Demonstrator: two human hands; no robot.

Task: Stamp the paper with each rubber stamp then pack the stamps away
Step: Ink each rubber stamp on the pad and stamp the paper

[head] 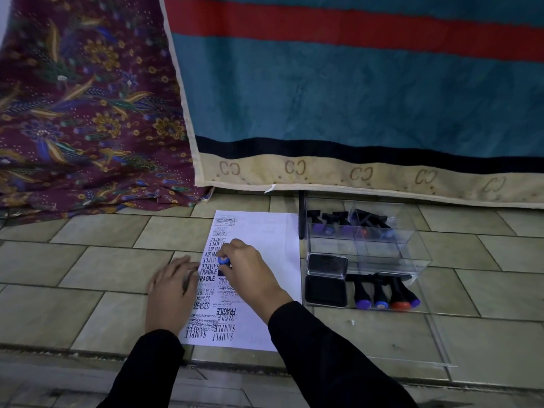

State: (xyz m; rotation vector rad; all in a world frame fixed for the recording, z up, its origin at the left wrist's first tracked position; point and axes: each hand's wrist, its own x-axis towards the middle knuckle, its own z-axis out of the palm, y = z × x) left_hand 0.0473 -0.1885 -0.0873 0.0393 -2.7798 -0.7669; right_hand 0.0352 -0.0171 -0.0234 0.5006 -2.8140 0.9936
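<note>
On the paper [265, 231], right-hand fingers [235, 254] grip the stamp [223, 260]; left fingers [182, 263] lie flat.

L hand [173, 293]: flat, palm down, fingers together and stretched toward 1 o'clock, fingertips spread slightly at the far end. L forearm in black sleeve [147, 369] enters from 6 o'clock, runs up toward 12. R hand [250, 272]: back of hand up, knuckles bent, fingers curled in toward 9 o'clock, thumb and fingertips pinched closed at its 9 o'clock edge. R forearm, black sleeve [329, 354], comes in from 5 o'clock, angled toward 11. Hands sit just beside each other, R at L's 2 o'clock; L fingertips near R's pinch, touching or not — can't tell.
</note>
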